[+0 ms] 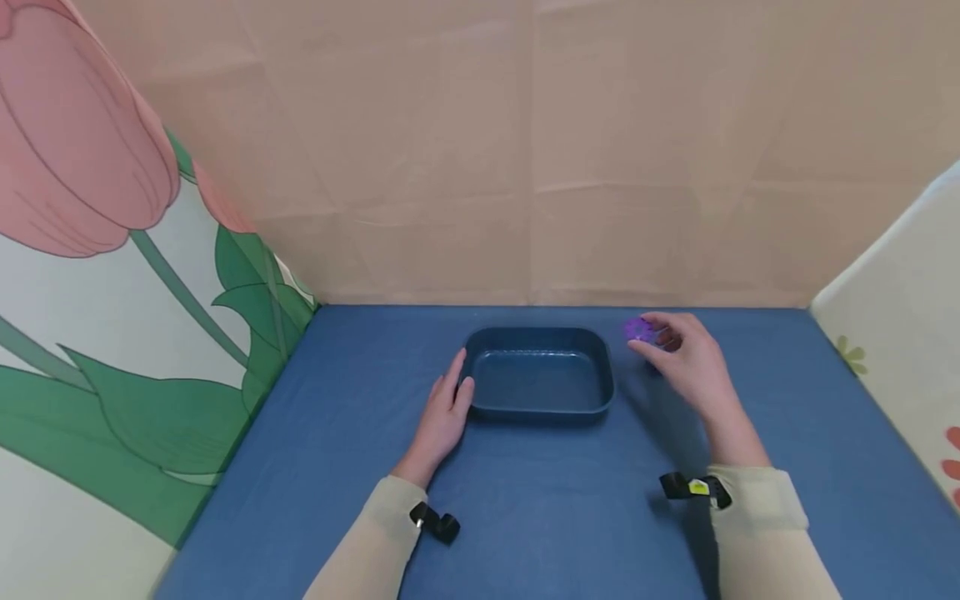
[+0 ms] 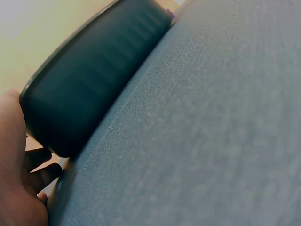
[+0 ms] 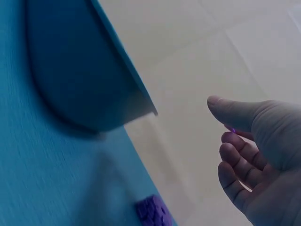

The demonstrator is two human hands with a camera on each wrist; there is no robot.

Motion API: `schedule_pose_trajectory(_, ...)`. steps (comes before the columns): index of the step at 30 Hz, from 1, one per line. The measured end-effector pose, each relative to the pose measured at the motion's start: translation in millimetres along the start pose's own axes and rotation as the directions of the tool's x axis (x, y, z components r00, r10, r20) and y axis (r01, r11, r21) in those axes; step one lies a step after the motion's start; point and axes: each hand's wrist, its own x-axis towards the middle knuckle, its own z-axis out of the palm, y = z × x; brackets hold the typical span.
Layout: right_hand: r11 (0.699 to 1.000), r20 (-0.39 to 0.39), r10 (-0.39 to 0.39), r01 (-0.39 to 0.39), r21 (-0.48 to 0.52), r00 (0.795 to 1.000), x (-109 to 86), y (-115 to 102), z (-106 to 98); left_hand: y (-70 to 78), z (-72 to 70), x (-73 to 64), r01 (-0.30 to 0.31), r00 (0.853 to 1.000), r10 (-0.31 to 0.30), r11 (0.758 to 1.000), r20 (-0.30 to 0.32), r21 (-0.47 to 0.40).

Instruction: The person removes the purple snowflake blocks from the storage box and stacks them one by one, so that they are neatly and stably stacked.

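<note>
A dark blue rectangular tray (image 1: 540,414) with rounded corners stands on the blue-covered table. My left hand (image 1: 442,415) rests against its left side, fingers fairly straight; the left wrist view shows them beside the tray wall (image 2: 89,80). To the right of the tray, my right hand (image 1: 686,354) pinches a small purple flower-like piece (image 1: 639,330) between thumb and fingers, above the table. Only a sliver of that purple piece (image 3: 231,128) shows behind the thumb in the right wrist view. Another purple knobbly piece (image 3: 154,211) lies on the table below the hand.
The blue table cover (image 1: 525,508) reaches back to a beige cloth wall (image 1: 525,167). A tulip-patterned cloth (image 1: 97,275) borders the left side, and a pale cloth with printed flowers (image 1: 907,317) the right. Dark bands with small devices (image 1: 435,523) sit on both wrists.
</note>
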Motion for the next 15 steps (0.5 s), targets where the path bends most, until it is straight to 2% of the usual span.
schedule_pose_trajectory(15, 0.995, 0.033, 0.095, -0.096, 0.014, 0.995, 1.3, 44, -9, 2.8, -0.4, -0.7, 0.007, 1.000, -0.007, 1.000, 0.003, 0.001)
